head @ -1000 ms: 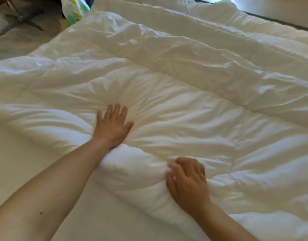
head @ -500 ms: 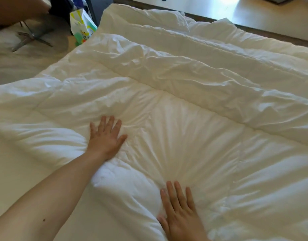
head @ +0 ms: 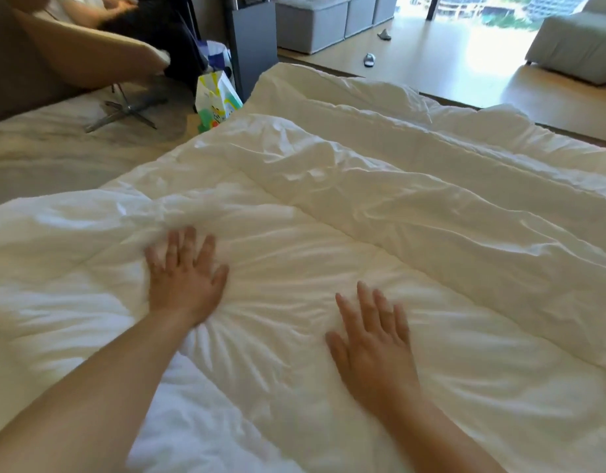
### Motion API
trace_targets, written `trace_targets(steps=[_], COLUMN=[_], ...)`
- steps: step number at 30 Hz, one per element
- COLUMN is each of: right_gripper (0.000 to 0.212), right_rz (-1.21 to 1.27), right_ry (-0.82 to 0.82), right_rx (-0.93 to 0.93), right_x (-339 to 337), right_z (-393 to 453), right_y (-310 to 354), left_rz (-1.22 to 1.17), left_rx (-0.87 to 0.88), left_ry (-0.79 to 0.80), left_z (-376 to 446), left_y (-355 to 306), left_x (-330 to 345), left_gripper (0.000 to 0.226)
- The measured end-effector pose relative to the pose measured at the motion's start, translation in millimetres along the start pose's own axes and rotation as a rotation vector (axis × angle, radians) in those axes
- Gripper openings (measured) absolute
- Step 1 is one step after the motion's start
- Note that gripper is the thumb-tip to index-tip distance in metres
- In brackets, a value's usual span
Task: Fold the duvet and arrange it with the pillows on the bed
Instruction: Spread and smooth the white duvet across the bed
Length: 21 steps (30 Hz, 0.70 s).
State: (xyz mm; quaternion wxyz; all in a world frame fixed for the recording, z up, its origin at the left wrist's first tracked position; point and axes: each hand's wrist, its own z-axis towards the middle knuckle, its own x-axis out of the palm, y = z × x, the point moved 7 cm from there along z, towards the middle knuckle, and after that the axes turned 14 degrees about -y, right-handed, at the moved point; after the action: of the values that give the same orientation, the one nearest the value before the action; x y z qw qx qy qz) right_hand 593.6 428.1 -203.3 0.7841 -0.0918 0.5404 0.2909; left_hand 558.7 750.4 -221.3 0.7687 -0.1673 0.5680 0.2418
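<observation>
Duvet was white, quilted and wrinkled, spread over most of the bed from the near edge to the far side. A thicker folded band of it ran across the far half, left to right. The near layer lay flatter, with creases fanning out from between my hands.

Left hand was flat on the duvet, palm down, fingers straight and spread wide, holding nothing. Right hand was the same: flat, fingers spread, pressing on the cover near the front edge. Both hands were blurred, so I couldn't make out fingertip detail.

I couldn't tell any pillows apart from the white bedding. The far corners of the duvet bulged, and what lay under them was hidden. The duvet's right side ran out of frame. My forearms were cut off at the bottom edge.

A bare white sheet showed at the near edge, below the duvet, between my arms.

Left of the bed there was a pale marbled floor. A colourful printed bag stood just beside the duvet's far left corner. A chair base with metal legs sat nearby. Another person's arm was in the top left corner, partly cut off.

Beyond the bed: light wood floor, grey cube stools, a slipper on the floor, a pale sofa at the right, and bright window glare behind it.
</observation>
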Motion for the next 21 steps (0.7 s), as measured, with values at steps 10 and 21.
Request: trace_targets(steps=[10, 21], right_gripper=[0.041, 0.071], right_rz=[0.265, 0.124], right_ry=[-0.255, -0.074], right_rx=[-0.017, 0.235], right_x=[27.5, 124.6], right_z=[203.9, 426.6], right_y=[37.0, 70.2], left_rz=[-0.093, -0.174], left_rx=[0.040, 0.065], left_ry=[0.001, -0.235], left_z=[-7.6, -10.2], left_y=[-3.5, -6.1], left_x=[68.2, 86.3], left_gripper=[0.068, 0.071])
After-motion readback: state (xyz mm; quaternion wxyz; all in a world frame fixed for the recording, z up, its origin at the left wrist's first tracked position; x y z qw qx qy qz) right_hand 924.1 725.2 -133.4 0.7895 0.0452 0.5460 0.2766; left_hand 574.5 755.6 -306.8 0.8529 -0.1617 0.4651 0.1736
